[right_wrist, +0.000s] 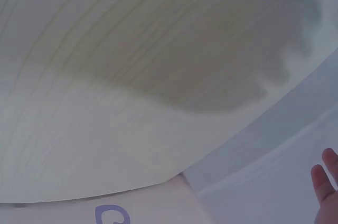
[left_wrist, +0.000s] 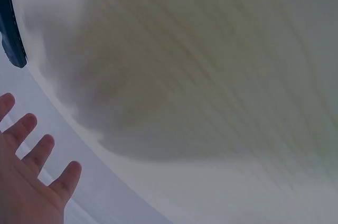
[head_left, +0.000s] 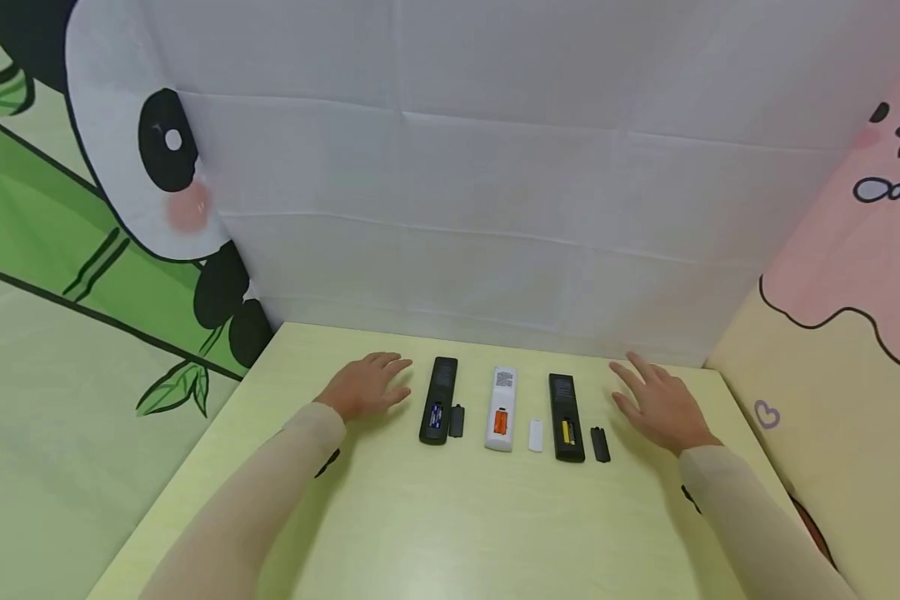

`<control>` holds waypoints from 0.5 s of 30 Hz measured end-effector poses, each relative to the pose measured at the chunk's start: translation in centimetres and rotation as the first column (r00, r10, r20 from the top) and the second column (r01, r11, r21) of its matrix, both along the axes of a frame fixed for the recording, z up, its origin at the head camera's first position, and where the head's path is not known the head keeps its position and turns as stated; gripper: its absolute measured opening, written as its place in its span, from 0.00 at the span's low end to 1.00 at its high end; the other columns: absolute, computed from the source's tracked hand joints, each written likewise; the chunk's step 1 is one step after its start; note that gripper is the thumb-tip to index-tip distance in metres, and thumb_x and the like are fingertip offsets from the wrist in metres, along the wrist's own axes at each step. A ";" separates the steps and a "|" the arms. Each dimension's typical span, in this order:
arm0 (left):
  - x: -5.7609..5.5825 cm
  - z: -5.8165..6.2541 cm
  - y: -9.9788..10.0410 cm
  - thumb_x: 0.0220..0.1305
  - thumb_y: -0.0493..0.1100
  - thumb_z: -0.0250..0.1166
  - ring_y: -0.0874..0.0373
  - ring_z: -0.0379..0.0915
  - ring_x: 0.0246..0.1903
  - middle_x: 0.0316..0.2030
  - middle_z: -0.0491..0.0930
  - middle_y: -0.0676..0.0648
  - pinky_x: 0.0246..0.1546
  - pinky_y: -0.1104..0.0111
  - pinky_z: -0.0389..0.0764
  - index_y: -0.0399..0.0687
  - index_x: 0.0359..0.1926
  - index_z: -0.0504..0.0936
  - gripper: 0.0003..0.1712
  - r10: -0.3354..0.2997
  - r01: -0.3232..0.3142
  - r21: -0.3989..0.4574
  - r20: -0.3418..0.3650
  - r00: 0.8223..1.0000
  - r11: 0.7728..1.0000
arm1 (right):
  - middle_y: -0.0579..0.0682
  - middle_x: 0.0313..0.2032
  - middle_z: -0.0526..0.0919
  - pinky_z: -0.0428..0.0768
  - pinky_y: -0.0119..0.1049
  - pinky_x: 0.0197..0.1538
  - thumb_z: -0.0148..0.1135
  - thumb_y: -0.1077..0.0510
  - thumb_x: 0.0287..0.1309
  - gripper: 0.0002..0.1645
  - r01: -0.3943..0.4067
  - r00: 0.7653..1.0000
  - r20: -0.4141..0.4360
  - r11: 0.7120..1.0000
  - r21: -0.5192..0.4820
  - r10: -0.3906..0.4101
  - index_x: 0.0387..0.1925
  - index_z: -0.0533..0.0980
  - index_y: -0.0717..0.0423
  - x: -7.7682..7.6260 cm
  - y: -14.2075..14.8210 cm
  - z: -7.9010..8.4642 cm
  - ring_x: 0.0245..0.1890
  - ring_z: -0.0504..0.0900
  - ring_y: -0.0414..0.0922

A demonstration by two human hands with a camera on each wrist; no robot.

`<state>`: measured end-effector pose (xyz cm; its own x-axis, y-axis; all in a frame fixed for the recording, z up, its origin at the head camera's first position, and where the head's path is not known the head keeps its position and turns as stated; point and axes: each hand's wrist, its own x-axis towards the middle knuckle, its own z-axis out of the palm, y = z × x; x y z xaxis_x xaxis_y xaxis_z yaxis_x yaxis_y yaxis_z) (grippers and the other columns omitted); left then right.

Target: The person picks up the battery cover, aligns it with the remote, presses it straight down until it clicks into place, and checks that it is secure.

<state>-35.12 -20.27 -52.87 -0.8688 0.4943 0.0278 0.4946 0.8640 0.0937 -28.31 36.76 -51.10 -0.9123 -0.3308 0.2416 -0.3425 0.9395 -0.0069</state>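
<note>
Three remote controls lie back side up in a row, battery bays uncovered. The left black remote (head_left: 440, 396) shows blue batteries (head_left: 436, 416), the white remote (head_left: 503, 400) orange ones (head_left: 501, 422), the right black remote (head_left: 565, 408) yellow ones (head_left: 567, 432). To the right of each lies its cover: a black cover (head_left: 457, 421), a white cover (head_left: 536, 436) and another black cover (head_left: 600, 445). My left hand (head_left: 367, 386), fingers spread, is left of the first remote and holds nothing. Right of the last cover, my right hand (head_left: 662, 404) is likewise spread and holds nothing.
The pale wooden table (head_left: 435, 533) ends at a white cloth backdrop (head_left: 450, 192). A panda-print cloth (head_left: 127, 150) hangs on the left, and a pink-and-cream printed cloth (head_left: 847, 275) stands along the right edge.
</note>
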 end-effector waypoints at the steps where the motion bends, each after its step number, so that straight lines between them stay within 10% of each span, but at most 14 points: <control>1: 0.1 0.0 0.0 0.87 0.69 0.58 0.34 0.73 0.86 0.87 0.76 0.38 0.84 0.35 0.79 0.53 0.89 0.75 0.42 0.001 -0.001 0.008 0.025 1.000 1.000 | 0.69 0.89 0.68 0.82 0.78 0.74 0.62 0.44 0.90 0.37 -0.001 1.000 -0.003 1.000 -0.002 0.001 0.89 0.72 0.53 0.0 -0.3 0.1 0.79 0.80 0.77; 15: 0.9 -1.0 0.2 0.68 0.82 0.74 0.36 0.66 0.91 0.91 0.71 0.43 0.90 0.33 0.70 0.62 0.91 0.71 0.60 -0.013 -0.011 0.098 0.237 0.972 0.995 | 0.68 0.87 0.72 0.79 0.77 0.80 0.60 0.42 0.91 0.33 -0.024 0.999 0.024 0.999 -0.027 0.025 0.83 0.78 0.55 -1.2 -4.9 0.4 0.81 0.79 0.74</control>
